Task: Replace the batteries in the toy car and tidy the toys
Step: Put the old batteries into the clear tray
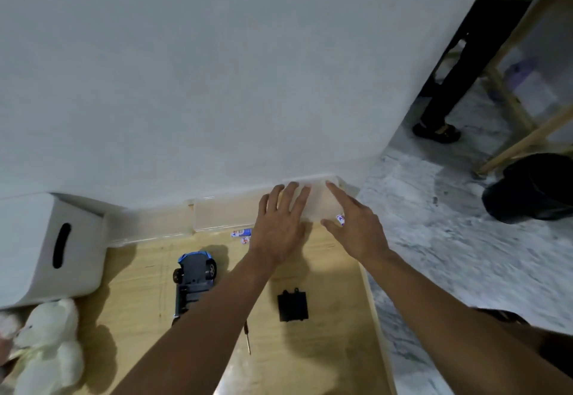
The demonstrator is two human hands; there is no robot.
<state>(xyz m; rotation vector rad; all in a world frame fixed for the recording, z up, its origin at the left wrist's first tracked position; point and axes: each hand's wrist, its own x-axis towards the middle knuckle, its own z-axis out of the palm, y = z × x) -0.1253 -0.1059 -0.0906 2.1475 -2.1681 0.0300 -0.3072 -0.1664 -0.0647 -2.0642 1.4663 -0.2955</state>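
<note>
where the wooden table (pixel 325 348) runs closest to the camera, a white plush bear (pixel 49 345) lies at its near left corner, just below a white storage bin (pixel 46 252) with a dark slot handle. a thin screwdriver (pixel 248 340) lies near the middle of the table, partly hidden under the left forearm. just beyond it, the blue toy car (pixel 193 277) rests upside down with its dark underside up, one end covered by that forearm. to its right, well apart, the black battery cover (pixel 293 305) lies flat on the wood.

farther on, both arms reach toward the wall (pixel 217 69). the left hand (pixel 280 227) lies palm down with its fingers spread and released, their tips on the near left side of a clear plastic box (pixel 319 202) that sits against the wall at the table's far right corner. the right hand (pixel 356 227) is also loose and open, fingers extended onto the box's right side; it grips nothing i can make out. small batteries (pixel 240 234) with red and blue labels lie just left of the left hand, and another shows beside the right thumb. a second clear box (pixel 223 213) stands left of the first, along the wall.

beyond the table edge on the right, a marbled floor (pixel 434 239) holds a black bag (pixel 533 190) and a standing person's leg (pixel 459 63).
</note>
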